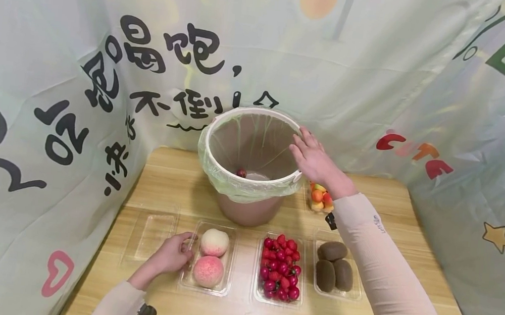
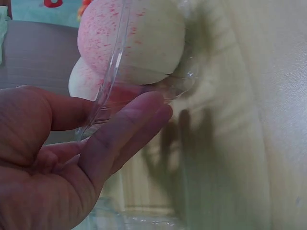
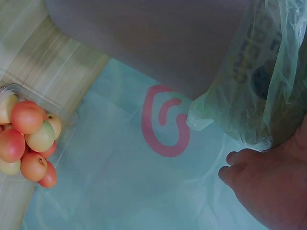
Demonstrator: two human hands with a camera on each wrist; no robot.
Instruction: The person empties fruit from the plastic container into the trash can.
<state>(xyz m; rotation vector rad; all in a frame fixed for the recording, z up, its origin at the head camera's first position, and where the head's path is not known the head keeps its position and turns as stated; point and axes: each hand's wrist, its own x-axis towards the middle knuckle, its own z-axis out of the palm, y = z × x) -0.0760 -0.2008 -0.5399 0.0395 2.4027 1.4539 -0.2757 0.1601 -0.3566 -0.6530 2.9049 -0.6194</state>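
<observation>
My left hand (image 1: 172, 254) pinches the left edge of a clear plastic tray (image 1: 218, 289) with two pink-and-white peaches (image 1: 208, 271) in it. In the left wrist view the tray's thin rim (image 2: 115, 62) runs between thumb and fingers, close under the peaches (image 2: 144, 43). Over at the bin (image 1: 249, 210), my right hand (image 1: 314, 158) rests on the right side of the rim with its fingers stretched out. A pale green bag (image 1: 249, 193) lines the bin and folds over its rim. Inside, at the bottom, lies one small dark red fruit (image 1: 242, 172).
Right of the peaches stand a tray of red cherries and strawberries (image 1: 280, 269) and one of brown kiwis (image 1: 335, 272). Small orange-red fruits (image 1: 320, 198) sit beyond, partly behind my right arm. A clear tray (image 1: 153, 237) lies at left. Printed cloth (image 1: 332, 84) encloses the wooden table.
</observation>
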